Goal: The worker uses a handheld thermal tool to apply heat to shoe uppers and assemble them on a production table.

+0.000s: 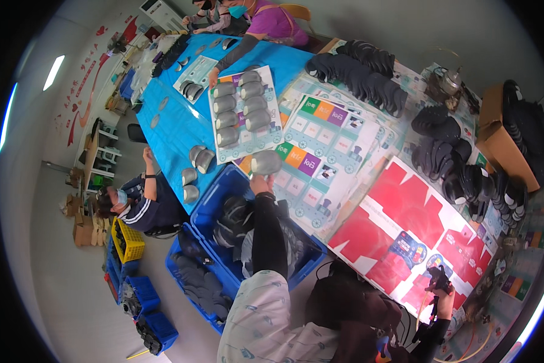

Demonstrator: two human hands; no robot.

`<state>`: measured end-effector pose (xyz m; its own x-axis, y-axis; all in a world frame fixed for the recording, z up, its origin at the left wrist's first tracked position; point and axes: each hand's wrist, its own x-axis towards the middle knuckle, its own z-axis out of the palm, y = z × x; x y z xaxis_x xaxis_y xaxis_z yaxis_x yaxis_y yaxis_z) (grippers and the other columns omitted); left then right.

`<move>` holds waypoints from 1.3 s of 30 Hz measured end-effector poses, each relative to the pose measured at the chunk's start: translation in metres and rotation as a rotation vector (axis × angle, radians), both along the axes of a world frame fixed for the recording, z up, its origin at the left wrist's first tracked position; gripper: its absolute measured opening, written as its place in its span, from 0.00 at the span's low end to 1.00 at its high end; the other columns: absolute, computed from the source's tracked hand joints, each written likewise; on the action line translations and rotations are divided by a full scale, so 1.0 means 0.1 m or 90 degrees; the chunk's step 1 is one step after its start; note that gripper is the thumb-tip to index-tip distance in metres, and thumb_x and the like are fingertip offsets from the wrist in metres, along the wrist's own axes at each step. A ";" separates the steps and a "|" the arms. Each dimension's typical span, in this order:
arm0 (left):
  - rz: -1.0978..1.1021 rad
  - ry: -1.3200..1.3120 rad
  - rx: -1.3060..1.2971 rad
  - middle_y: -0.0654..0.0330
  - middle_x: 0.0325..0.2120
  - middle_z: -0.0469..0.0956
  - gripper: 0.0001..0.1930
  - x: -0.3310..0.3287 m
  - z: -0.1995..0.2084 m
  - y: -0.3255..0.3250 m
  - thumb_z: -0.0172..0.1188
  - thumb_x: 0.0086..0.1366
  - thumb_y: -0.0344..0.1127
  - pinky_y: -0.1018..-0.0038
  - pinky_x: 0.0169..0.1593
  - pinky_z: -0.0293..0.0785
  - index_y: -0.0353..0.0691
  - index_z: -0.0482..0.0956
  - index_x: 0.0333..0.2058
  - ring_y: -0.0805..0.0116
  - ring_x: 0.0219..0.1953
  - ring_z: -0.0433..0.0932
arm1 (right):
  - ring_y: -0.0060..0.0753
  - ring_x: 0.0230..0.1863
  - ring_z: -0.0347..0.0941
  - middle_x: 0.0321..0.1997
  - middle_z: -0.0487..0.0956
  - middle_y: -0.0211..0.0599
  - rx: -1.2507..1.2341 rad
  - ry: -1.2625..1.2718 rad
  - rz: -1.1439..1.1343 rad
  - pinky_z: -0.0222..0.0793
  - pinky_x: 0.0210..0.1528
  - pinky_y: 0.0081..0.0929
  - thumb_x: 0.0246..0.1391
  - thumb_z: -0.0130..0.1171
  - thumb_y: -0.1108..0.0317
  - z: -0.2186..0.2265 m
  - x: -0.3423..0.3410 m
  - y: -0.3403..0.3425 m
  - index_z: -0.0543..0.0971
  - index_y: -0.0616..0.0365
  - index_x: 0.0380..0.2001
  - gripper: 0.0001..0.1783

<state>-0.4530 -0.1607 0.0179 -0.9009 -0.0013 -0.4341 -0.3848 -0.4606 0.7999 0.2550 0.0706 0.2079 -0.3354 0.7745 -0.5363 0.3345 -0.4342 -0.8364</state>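
Note:
My left hand [261,183] reaches forward over the blue crate and grips a grey, rounded, cap-shaped piece [266,163] by its near edge. Just beyond it, two columns of similar grey pieces [257,120] lie on a white printed board [246,147]. At the lower right, my right hand [445,300] is closed around a small black tool [439,278]; a thin yellowish hose runs near it. That hand is over the edge of a red and white printed sheet [375,225]. The tool's exact kind is unclear.
A blue crate [316,255] with dark bagged items stands before me. Black curved pieces [356,78] line the table's far side; more fill a cardboard box [505,136] at right. A co-worker's hand [214,76] touches the board. Another person [148,199] sits at left.

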 end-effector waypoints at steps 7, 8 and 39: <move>0.031 0.098 -0.108 0.52 0.43 0.81 0.14 -1.92 -0.23 -0.48 0.56 0.64 0.27 0.64 0.40 0.87 0.34 0.76 0.49 0.55 0.42 0.82 | 0.32 0.31 0.84 0.38 0.83 0.38 -0.066 -0.034 0.034 0.72 0.17 0.20 0.45 0.59 0.75 0.00 -0.23 -0.10 0.80 0.66 0.45 0.20; 0.023 0.120 -0.046 0.52 0.43 0.81 0.14 -2.12 -0.20 -0.43 0.56 0.65 0.27 0.65 0.40 0.86 0.34 0.76 0.49 0.56 0.42 0.82 | 0.33 0.33 0.84 0.37 0.83 0.38 -0.072 -0.012 -0.013 0.72 0.19 0.20 0.45 0.60 0.75 -0.01 -0.26 -0.12 0.80 0.66 0.44 0.19; -0.512 0.698 -0.745 0.51 0.53 0.77 0.23 -1.59 -1.40 2.56 0.50 0.74 0.50 0.56 0.60 0.71 0.38 0.76 0.56 0.53 0.54 0.77 | 0.21 0.43 0.78 0.44 0.86 0.31 -0.038 -0.114 -0.128 0.74 0.48 0.24 0.54 0.68 0.77 0.25 -0.47 -0.51 0.81 0.65 0.50 0.19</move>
<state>-0.6123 0.0955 -0.1217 -0.6823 0.7014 0.2059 0.6708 0.4888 0.5578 0.2082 0.0194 0.2332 -0.0731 0.7808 -0.6205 0.3772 -0.5543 -0.7419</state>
